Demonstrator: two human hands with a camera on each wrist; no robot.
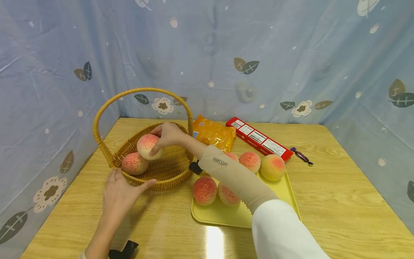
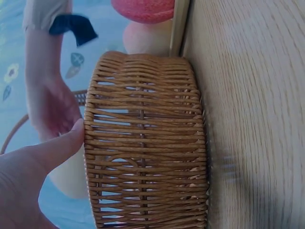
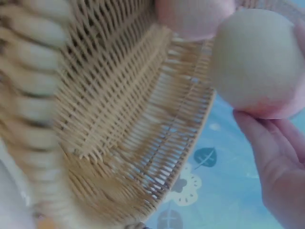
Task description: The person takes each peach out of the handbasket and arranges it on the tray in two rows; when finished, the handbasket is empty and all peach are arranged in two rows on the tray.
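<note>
My right hand [image 1: 168,136] pinches a pale pink-and-cream peach [image 1: 148,145] above the wicker basket [image 1: 168,183]. In the right wrist view, the fingers [image 3: 271,143] press against the side of this peach [image 3: 259,64]. A second, pinker peach [image 1: 134,163] lies inside the basket at its left. Spread at the near left rim is my left hand [image 1: 119,192], its thumb reaching along the front edge. In the left wrist view, that thumb [image 2: 66,143] touches the rim beside the woven wall [image 2: 143,143]; the other fingertips are hidden there.
Right of the basket, a yellow tray [image 1: 223,217] holds several peaches, partly hidden by my right forearm. Behind it lie an orange packet [image 1: 213,133], a red box [image 1: 258,138] and a purple wrapped candy [image 1: 301,156]. The basket's tall handle [image 1: 145,90] arches over it.
</note>
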